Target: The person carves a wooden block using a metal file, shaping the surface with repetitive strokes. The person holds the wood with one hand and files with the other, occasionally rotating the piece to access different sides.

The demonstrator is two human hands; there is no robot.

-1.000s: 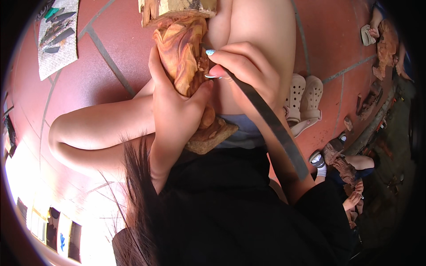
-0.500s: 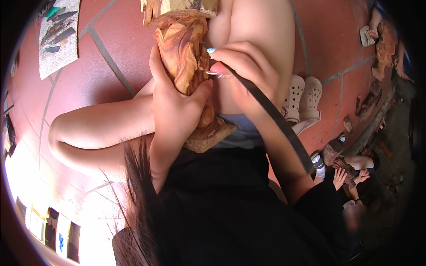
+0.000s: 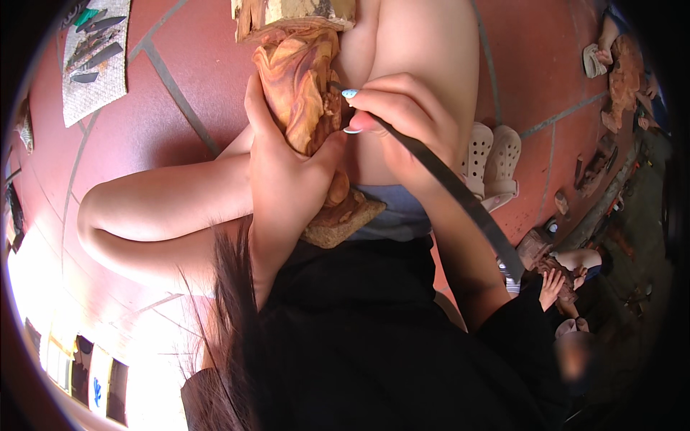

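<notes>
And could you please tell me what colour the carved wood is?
The carved wood is orange-brown with darker streaks, clearest in the head view.

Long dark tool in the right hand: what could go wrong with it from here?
The long dark tool might slip on the uneven carved wood and nick the left hand, which grips the piece close by. It could also graze the bare leg beside the carving.

Clasping the carving (image 3: 298, 93) with left hand (image 3: 287, 172), bracketing it between thumb (image 3: 332, 149) on its right side and fingers (image 3: 256, 100) on its left. Holding right hand (image 3: 410, 118) just right of the carving, with digits curled opposite thumb; slanting right forearm (image 3: 461, 248) down-right from it.
</notes>
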